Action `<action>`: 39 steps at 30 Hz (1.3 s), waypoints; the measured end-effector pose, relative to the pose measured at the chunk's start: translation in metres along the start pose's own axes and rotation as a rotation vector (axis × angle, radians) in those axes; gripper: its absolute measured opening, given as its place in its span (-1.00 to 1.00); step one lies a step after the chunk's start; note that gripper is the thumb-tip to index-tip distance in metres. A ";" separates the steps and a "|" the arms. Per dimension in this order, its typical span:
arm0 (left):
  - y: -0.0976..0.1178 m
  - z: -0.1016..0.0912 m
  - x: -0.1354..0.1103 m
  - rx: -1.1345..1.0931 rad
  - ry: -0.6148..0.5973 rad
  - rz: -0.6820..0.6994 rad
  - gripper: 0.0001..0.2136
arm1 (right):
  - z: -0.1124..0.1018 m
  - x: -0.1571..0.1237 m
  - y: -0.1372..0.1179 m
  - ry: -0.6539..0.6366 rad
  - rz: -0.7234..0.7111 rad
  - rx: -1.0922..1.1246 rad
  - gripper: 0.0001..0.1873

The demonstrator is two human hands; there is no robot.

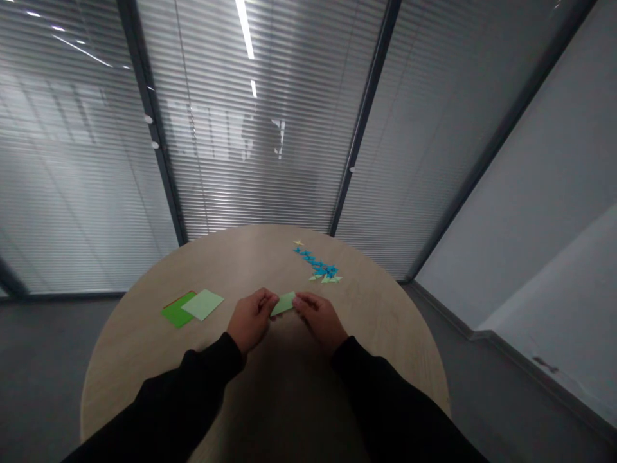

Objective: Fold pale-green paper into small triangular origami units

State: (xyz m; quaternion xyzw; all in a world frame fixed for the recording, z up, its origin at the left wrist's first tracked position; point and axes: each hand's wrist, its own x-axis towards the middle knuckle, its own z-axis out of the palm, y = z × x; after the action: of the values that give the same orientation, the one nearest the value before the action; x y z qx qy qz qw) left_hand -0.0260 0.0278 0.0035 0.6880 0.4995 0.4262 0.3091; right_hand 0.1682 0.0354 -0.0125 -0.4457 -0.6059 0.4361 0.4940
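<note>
Between my hands is a light green piece of paper (283,304), a narrow rectangle that looks folded. My left hand (251,318) pinches its left end with thumb and fingers. At the opposite end, my right hand (322,318) grips the paper in the same way. Both hands are just above the near middle of the table. Parts of the paper's ends are hidden by my fingertips.
A round wooden table (385,360) fills the lower middle. To the left lie a pale green sheet (203,304) and a brighter green stack (178,312). Beyond my hands are several small blue folded paper pieces (318,265) and pale green ones (331,280). Blinds (260,180) stand behind.
</note>
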 end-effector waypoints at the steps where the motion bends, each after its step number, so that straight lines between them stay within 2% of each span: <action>1: -0.001 0.002 -0.001 -0.026 -0.012 0.007 -0.70 | 0.003 -0.002 -0.003 -0.068 -0.020 0.006 -0.65; 3: -0.002 0.005 -0.002 -0.040 -0.024 0.024 -0.70 | 0.007 -0.005 -0.007 -0.115 -0.016 0.019 -0.66; 7: -0.004 0.009 -0.003 0.010 0.013 0.078 -0.74 | 0.008 -0.005 -0.004 -0.080 0.026 0.023 -0.64; 10: -0.006 0.012 -0.003 0.058 0.033 0.151 -0.63 | 0.006 -0.004 0.000 -0.067 0.023 0.020 -0.63; 13: -0.007 0.012 -0.004 0.096 0.002 0.179 -0.58 | 0.005 -0.004 0.003 -0.051 0.014 -0.010 -0.62; 20: -0.004 0.006 -0.004 0.032 -0.114 0.121 -0.71 | 0.003 -0.003 0.004 0.015 -0.030 -0.110 -0.63; 23: -0.003 0.004 -0.004 0.030 -0.091 0.110 -0.73 | 0.003 -0.003 0.004 0.042 -0.016 -0.136 -0.61; 27: -0.004 0.006 -0.003 -0.056 -0.036 0.014 -0.71 | 0.006 -0.002 0.007 0.032 -0.048 -0.124 -0.66; 30: -0.008 0.010 -0.002 -0.137 -0.005 -0.019 -0.69 | 0.010 -0.001 0.010 0.025 -0.049 -0.027 -0.72; 32: -0.010 0.011 -0.002 -0.164 -0.002 -0.022 -0.68 | 0.012 0.000 0.011 0.065 -0.050 0.071 -0.73; 36: -0.011 0.010 -0.001 -0.228 -0.026 -0.088 -0.67 | 0.010 0.000 0.010 0.179 -0.151 0.129 -0.73; 39: -0.011 0.010 -0.001 -0.290 -0.026 -0.151 -0.66 | 0.008 -0.002 0.004 0.132 -0.267 -0.039 -0.78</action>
State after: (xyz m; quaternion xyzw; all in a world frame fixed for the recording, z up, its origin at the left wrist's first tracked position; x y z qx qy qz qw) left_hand -0.0219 0.0302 -0.0111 0.6020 0.4791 0.4605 0.4428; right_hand 0.1606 0.0334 -0.0183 -0.3986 -0.6342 0.3244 0.5777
